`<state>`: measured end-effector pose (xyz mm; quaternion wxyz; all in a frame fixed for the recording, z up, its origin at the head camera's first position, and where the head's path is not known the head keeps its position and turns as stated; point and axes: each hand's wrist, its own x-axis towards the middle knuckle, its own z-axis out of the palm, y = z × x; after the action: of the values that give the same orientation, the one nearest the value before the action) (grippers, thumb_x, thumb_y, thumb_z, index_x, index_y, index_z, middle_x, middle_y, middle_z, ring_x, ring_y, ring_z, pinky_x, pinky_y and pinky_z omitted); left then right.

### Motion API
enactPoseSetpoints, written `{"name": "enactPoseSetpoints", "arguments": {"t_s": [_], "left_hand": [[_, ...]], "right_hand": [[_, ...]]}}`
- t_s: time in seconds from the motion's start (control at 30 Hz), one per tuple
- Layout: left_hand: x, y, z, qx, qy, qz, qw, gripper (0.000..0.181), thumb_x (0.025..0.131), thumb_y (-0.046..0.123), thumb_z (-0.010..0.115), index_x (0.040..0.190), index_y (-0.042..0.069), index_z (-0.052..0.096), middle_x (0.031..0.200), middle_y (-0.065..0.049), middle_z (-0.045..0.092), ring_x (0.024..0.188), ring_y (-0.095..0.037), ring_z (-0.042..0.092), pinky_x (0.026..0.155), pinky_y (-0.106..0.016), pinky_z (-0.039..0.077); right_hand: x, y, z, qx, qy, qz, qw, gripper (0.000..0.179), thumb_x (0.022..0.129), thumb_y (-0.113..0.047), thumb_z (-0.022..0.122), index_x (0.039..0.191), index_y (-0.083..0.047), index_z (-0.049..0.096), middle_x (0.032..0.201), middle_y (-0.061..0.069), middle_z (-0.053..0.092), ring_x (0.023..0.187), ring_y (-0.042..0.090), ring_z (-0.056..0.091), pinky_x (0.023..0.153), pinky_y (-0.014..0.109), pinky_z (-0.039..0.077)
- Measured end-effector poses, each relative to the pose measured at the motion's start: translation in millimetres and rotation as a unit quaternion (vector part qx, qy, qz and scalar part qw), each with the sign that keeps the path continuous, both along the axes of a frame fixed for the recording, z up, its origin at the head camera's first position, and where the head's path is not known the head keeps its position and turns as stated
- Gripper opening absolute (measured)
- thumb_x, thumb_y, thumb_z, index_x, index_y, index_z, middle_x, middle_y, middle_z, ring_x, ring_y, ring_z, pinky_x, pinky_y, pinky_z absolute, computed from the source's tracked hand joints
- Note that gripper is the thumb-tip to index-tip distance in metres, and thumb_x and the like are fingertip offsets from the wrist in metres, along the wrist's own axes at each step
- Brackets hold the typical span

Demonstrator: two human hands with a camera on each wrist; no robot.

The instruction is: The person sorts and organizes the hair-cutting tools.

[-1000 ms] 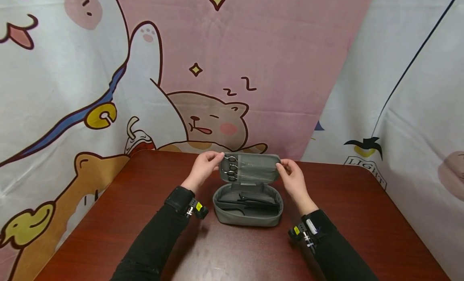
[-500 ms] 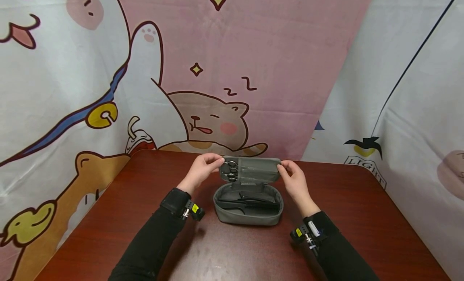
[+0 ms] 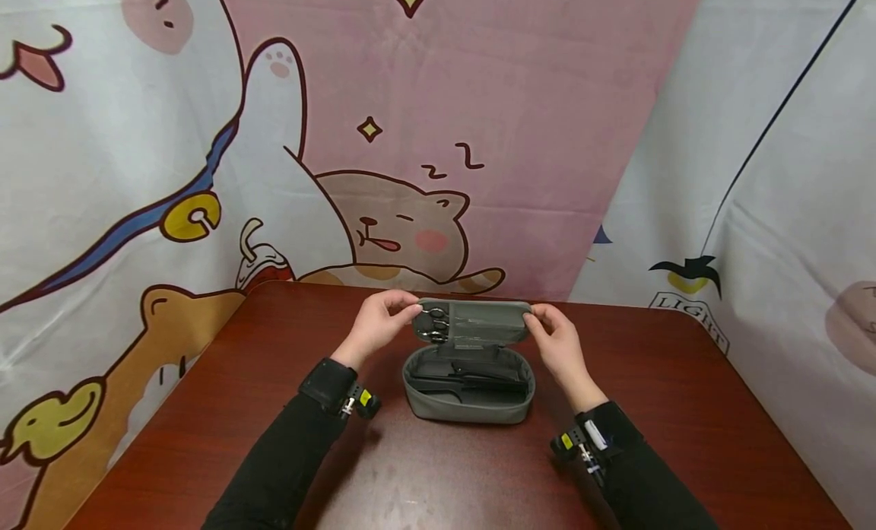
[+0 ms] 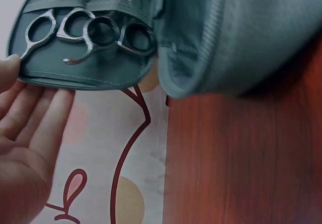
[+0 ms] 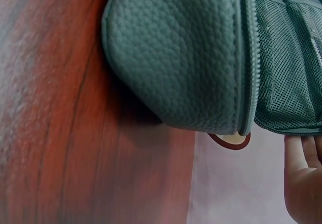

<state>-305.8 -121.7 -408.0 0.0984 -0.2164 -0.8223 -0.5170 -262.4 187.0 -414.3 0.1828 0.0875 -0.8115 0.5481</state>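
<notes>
A grey-green zippered case (image 3: 468,412) stands unzipped on the table, its lid (image 3: 489,322) raised at the back. My left hand (image 3: 376,325) pinches the lid's left end; in the left wrist view the thumb lies on its inner face with the fingers behind. At the right end, my right hand (image 3: 557,344) grips the lid's edge; its thumb is out of the right wrist view. Two pairs of scissors (image 4: 100,31), judging by several metal finger rings, sit in the lid's mesh pocket (image 5: 289,58), blades hidden. Dark comb-like tools (image 3: 479,385) lie in the case's base.
The reddish-brown wooden table (image 3: 411,477) spreads around the case. Close behind its far edge hangs a cloth backdrop (image 3: 534,134) with cartoon animals. Both wrists carry strapped-on cameras.
The lid's top edge has sunk slightly as the lid tips farther back. My left hand has shifted a little left and down with it; the right hand has barely moved.
</notes>
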Motion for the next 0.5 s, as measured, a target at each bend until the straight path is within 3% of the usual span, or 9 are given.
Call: {"name": "enactPoseSetpoints", "arguments": {"t_s": [0.07,0.17,0.5], "left_hand": [[0.9,-1.9,-2.4,-0.014,0.034,0.004,0.9993,0.015,0.094,0.015,0.071,0.105,0.006,0.074,0.095,-0.003,0.071,0.081,-0.016,0.065,0.069,-0.033,0.051],[2.4,-3.7,-5.3,-0.018,0.065,-0.006,0.9977,0.014,0.094,0.013,0.070,0.107,0.007,0.073,0.100,-0.003,0.071,0.086,-0.017,0.065,0.073,-0.035,0.052],[14.3,-16.8,-8.9,-0.059,0.123,-0.094,0.9861,0.014,0.091,0.006,0.071,0.104,0.014,0.073,0.097,0.006,0.069,0.086,-0.009,0.065,0.076,-0.037,0.055]], "right_hand": [[-1.4,2.4,-4.3,0.010,0.003,0.000,0.9999,0.017,0.101,-0.008,0.058,0.108,0.007,0.064,0.101,0.020,0.065,0.091,0.011,0.056,0.077,0.022,0.042],[-8.3,9.9,-19.8,0.024,0.019,0.004,0.9995,0.016,0.100,-0.012,0.060,0.108,0.002,0.065,0.102,0.015,0.066,0.092,0.010,0.057,0.077,0.022,0.044],[3.2,24.3,-26.8,0.092,0.063,0.064,0.9917,0.014,0.097,-0.013,0.065,0.110,-0.014,0.070,0.108,-0.001,0.070,0.098,0.011,0.064,0.081,0.026,0.051]]}}
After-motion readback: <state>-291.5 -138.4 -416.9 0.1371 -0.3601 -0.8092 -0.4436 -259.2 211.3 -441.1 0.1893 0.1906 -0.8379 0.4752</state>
